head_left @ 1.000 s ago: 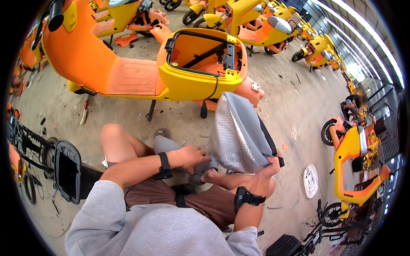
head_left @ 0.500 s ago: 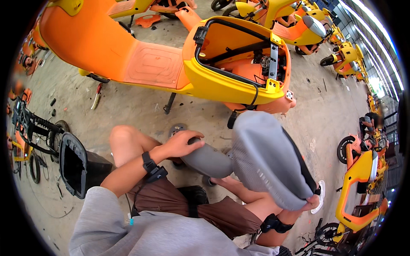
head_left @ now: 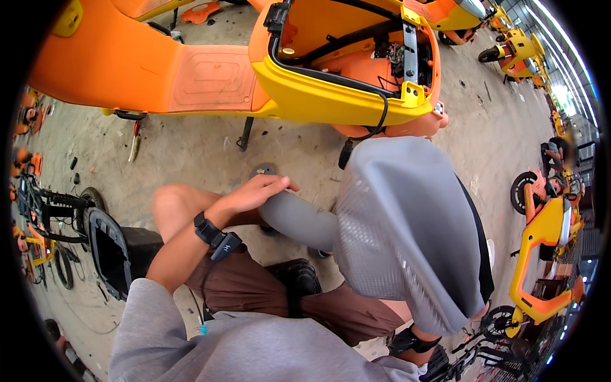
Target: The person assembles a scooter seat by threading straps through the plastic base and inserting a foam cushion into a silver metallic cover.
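Note:
A large grey scooter seat (head_left: pixel 407 223), with a textured side panel and a black underside edge, is tilted up in front of my right thigh. My right hand (head_left: pixel 482 312) holds its lower right edge, mostly hidden behind it. My left hand (head_left: pixel 259 192) lies with fingers stretched out over the upper end of a smooth, rounded grey piece (head_left: pixel 296 219) between my knees. The seat covers that piece's right end, so I cannot tell whether the two are joined.
An orange and yellow scooter body (head_left: pixel 344 105) stands ahead, its seat compartment uncovered and a black cable hanging down. A black bucket-like bin (head_left: pixel 137 251) sits by my left hip. A red-handled tool (head_left: pixel 135 140) lies on the concrete floor. More scooters (head_left: pixel 541 261) stand right.
The seat has come nearer and turned, now showing larger. My left hand has flattened from a curled grip on the rounded piece. The scooter body sits higher in view.

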Demonstrator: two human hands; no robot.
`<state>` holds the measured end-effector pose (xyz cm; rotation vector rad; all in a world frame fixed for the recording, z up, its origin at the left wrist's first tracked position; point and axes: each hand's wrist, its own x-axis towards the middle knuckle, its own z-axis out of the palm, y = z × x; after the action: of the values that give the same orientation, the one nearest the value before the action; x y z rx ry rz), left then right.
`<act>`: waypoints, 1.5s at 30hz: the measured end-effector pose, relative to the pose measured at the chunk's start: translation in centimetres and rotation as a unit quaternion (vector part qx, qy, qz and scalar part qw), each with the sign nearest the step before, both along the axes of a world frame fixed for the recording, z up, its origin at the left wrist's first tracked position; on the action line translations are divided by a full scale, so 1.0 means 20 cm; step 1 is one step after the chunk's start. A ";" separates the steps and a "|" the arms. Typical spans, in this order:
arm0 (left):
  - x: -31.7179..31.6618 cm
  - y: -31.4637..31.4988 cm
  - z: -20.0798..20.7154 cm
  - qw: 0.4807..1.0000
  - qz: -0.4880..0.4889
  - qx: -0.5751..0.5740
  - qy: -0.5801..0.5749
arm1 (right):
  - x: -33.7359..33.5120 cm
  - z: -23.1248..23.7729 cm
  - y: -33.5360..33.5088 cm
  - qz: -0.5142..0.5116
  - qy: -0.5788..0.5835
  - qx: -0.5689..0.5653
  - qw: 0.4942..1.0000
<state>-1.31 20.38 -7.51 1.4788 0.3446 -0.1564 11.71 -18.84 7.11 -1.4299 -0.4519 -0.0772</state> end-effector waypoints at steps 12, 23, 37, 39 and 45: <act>0.07 -0.05 -0.13 0.987 0.068 0.137 -0.057 | -0.11 -0.07 0.33 0.337 0.177 -0.065 0.922; -0.17 0.02 0.20 0.985 -0.005 -0.169 -0.026 | 0.13 -0.53 0.28 0.252 0.225 -0.114 0.934; -0.16 0.11 0.10 0.995 -0.074 -0.037 0.060 | 0.10 -0.69 0.32 0.257 0.249 -0.284 0.890; -0.10 0.15 0.05 0.996 0.025 -0.048 0.073 | 0.11 -0.75 0.35 0.222 0.225 -0.275 0.908; 0.00 0.11 -0.03 0.976 0.018 0.217 0.002 | 0.11 -0.88 0.41 0.142 0.099 -0.203 0.964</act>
<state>-1.41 22.67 -8.05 1.9018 0.4268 -0.0543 13.86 -10.67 -10.57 -1.7377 -0.5208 0.4078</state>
